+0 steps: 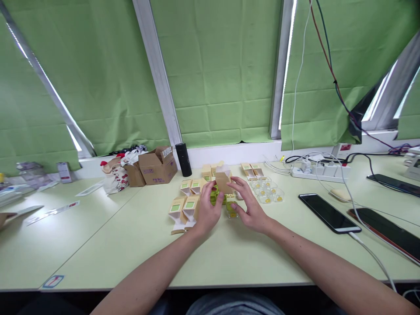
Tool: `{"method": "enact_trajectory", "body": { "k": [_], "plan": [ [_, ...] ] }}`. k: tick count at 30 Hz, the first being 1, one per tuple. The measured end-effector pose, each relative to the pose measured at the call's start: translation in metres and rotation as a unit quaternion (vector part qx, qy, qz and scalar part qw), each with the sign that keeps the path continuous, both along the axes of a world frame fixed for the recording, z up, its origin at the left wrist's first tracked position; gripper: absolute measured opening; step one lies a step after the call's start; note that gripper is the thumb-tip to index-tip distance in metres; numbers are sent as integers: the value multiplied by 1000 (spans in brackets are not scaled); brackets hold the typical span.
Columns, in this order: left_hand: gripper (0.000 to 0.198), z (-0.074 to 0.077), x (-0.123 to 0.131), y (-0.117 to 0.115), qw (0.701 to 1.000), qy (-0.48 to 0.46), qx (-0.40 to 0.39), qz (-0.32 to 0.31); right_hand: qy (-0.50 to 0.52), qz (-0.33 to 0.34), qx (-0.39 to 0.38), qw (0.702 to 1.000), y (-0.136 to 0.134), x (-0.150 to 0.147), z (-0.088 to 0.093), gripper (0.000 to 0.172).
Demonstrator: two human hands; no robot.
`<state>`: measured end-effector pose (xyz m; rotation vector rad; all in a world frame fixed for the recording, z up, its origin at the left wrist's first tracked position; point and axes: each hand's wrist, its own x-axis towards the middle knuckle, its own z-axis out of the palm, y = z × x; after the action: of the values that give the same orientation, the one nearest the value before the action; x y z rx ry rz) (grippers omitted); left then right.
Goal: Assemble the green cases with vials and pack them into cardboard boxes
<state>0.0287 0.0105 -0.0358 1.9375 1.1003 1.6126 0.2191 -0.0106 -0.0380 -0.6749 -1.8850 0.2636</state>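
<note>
A small cardboard box [223,183] with a raised flap is held upright between my two hands. My left hand [210,209] is at its left side, fingers around the edge. My right hand [250,207] touches its right edge with the fingertips, and its thumb rests on a small clear cup with green content [231,210]. More green pieces [214,197] show partly behind my left hand. Open cream boxes with green squares [177,208] stand left of my hands. Clear cups with yellow centres [266,192] stand to the right.
Two more open boxes [252,170] lie at the back. Behind are a brown carton [158,166], a black cylinder [183,160] and a floral bag [115,177]. At right are a phone on a cable [329,212], another dark device [389,232] and a power strip [320,170].
</note>
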Motion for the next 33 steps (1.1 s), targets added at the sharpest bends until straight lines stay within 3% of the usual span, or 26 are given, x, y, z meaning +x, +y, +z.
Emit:
{"method": "enact_trajectory", "body": {
  "k": [11,16,19,25,33],
  "plan": [
    [55,6,-4,6,999,-5,-25,32,3,16,30,999,-3,1,-1,45],
    [51,2,-7,13,996,-50,-66,14,26,-24,33,999,2,3,-1,35],
    [51,0,-9,16,994,-77,-72,-9,-43,-73,9,996,8,7,-3,27],
    [47,-4,-11,19,993,-90,-81,-11,-234,-146,-21,961,18,11,-7,33],
    [36,4,-14,16,997,42,-65,-13,-277,-217,-48,935,28,27,2,19]
  ]
}}
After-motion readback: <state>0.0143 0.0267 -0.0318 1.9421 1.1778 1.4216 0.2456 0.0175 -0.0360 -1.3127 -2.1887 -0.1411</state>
